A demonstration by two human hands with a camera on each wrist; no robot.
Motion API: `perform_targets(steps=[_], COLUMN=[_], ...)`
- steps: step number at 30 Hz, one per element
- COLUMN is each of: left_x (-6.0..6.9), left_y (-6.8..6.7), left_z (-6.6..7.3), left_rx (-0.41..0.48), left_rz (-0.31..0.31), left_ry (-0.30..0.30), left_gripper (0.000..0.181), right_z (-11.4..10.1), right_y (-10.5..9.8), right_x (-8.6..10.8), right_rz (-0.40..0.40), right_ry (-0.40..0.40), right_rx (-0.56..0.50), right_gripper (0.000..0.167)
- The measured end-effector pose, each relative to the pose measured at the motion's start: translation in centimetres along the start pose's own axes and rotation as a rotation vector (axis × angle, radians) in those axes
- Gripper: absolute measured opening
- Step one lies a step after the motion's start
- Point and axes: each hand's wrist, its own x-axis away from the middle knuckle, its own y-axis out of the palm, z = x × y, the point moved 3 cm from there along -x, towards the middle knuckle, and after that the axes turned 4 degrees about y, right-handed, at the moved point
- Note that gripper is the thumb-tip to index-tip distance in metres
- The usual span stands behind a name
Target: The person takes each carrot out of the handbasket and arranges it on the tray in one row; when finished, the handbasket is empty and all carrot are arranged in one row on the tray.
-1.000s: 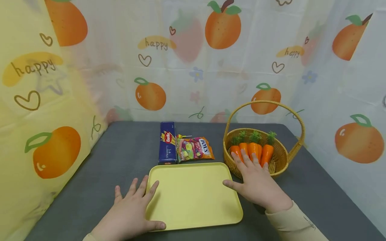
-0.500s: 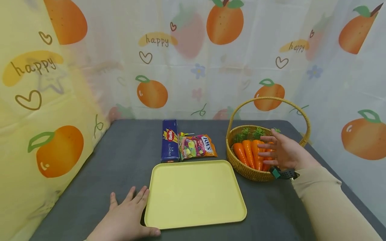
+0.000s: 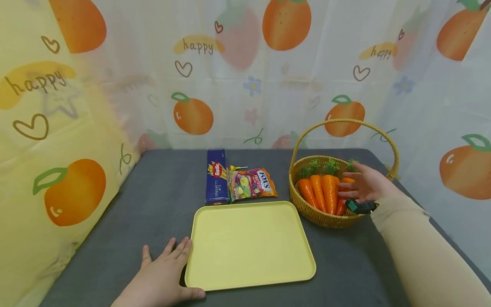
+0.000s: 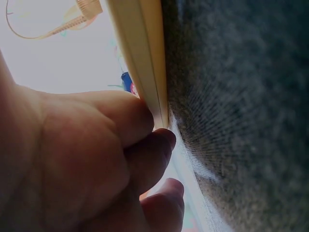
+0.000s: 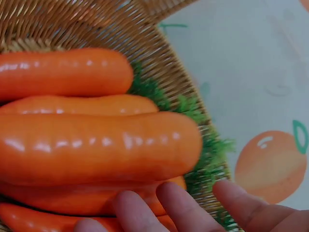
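Observation:
A pale yellow tray [image 3: 251, 247] lies on the dark grey table. My left hand [image 3: 159, 277] is at its left edge with the fingers spread, and in the left wrist view fingertips are against or very near the tray's side [image 4: 140, 53]. At the right, a wicker basket [image 3: 320, 219] with a tall handle holds several orange carrots [image 3: 317, 192] with green tops. My right hand [image 3: 367, 183] is over the basket's right side, fingers extended towards the carrots and partly hiding the rightmost one. Close up, the right fingers [image 5: 186, 210] lie beside a glossy carrot [image 5: 96, 147]; contact cannot be told.
Behind the tray lie a blue spaghetti box [image 3: 217, 177], a colourful bag of fruit sweets [image 3: 253, 183] and a small yellow lollipop [image 3: 235, 168]. A printed curtain [image 3: 238, 106] encloses the back and sides. The basket's handle [image 3: 345, 120] arches above the carrots.
My right hand has moved from the front of the basket to its right side and turned palm inward. The left hand has shifted slightly off the tray's surface to its edge.

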Motion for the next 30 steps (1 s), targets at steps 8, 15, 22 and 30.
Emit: perform_targets(steps=[8,15,22,30], left_x=[0.4,0.4,0.2,0.1], left_y=[-0.5,-0.6,-0.3,-0.3], left_z=[0.2,0.4,0.3,0.3], left_rx=[0.012,0.007,0.017,0.013], left_rz=[0.023,0.02,0.022,0.016], left_ry=[0.006,0.002,0.001,-0.006], left_gripper=[0.141,0.141,0.141,0.141], right_z=[-0.6,-1.7,-2.3,-2.1], right_y=[0.8,2.4,4.3,5.5], right_x=[-2.1,-3.6,-4.6,-4.9], right_rz=[0.005,0.012,0.049,0.119], right_ry=[0.046,0.094,0.082,0.046], right_rx=[0.034,0.196,0.342,0.444], right_gripper=[0.083,0.082,0.084,0.091])
